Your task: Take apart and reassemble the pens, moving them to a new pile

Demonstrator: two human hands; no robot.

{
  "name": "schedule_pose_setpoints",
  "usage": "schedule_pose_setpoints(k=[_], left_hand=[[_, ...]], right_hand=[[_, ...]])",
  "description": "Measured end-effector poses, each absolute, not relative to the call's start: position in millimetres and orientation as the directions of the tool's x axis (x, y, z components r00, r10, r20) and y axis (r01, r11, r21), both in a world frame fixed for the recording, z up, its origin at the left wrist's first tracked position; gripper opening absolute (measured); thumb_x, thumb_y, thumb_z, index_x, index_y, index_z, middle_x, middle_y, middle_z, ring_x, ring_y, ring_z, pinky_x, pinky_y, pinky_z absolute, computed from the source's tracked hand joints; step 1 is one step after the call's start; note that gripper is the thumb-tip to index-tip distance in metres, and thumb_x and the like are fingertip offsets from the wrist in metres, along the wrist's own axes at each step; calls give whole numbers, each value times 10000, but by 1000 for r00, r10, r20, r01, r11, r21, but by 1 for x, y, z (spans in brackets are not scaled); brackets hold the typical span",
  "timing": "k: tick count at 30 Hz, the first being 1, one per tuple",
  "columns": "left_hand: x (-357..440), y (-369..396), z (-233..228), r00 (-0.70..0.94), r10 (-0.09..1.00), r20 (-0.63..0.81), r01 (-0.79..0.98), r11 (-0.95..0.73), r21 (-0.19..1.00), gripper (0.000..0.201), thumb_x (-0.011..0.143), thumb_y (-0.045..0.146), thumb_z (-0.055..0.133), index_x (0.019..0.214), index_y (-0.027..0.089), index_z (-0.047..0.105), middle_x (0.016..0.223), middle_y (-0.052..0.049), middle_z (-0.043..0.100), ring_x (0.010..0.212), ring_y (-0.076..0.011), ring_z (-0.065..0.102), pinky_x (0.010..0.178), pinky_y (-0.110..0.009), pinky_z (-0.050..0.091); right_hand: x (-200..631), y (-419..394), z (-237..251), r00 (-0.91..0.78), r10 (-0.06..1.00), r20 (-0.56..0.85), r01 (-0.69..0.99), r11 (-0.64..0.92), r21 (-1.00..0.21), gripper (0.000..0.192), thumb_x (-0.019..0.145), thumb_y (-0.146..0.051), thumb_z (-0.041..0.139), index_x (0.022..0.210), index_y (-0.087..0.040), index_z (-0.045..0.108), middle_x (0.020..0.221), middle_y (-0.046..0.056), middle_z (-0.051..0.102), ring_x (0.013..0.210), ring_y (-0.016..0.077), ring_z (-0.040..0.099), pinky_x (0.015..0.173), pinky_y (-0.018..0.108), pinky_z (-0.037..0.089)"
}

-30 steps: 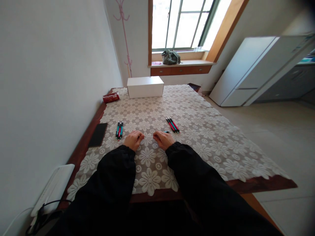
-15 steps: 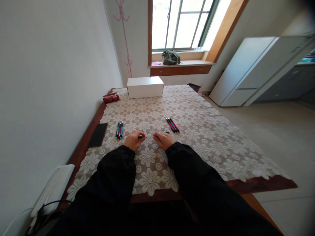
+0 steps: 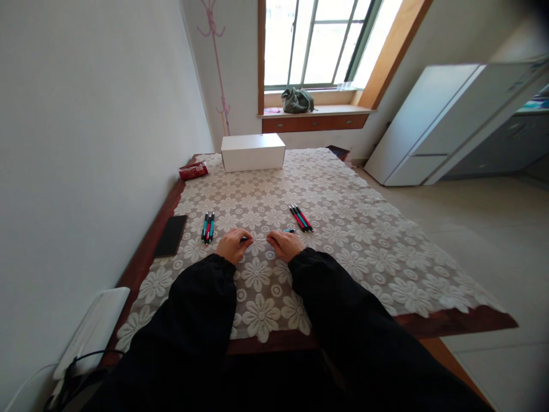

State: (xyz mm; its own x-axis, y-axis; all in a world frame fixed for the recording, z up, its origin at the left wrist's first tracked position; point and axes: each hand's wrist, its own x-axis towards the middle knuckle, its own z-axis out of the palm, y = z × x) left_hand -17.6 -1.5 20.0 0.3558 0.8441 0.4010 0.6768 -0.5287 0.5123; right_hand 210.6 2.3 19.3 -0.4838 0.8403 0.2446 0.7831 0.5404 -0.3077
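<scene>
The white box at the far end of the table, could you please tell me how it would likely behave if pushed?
The white box looks like plain cardboard, so it is probably light for its size. It lies long and low, so it should slide rather than tip. The lace tablecloth beneath it may bunch or drag along with it.

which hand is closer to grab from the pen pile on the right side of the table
Likely the right hand. It rests on the lace cloth just short of the right pens, nothing between. The left hand would have to cross over it.
</scene>
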Motion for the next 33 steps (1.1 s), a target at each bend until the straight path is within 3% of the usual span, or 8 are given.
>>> schedule_pose_setpoints(k=[20, 33], left_hand=[[-17, 0, 19, 420, 828, 370, 676, -558, 482, 233, 934, 372, 512, 845, 209, 654, 927, -53, 700, 939, -199, 620, 863, -330, 487], [-17, 0, 19, 475, 797, 374, 637, -604, 479, 140, 873, 347, 626, 879, 218, 682, 927, -49, 702, 958, -205, 622, 896, -350, 488]], right_hand=[[211, 4, 13, -518, 778, 355, 665, 627, -405, 80, 944, -261, 545, 967, -204, 595, 881, 39, 674, 806, 154, 623, 732, 241, 422], [210, 2, 19, -540, 819, 195, 732, 571, -373, 176, 981, -331, 493, 997, -214, 623, 929, 45, 693, 865, 156, 626, 740, 236, 389]])
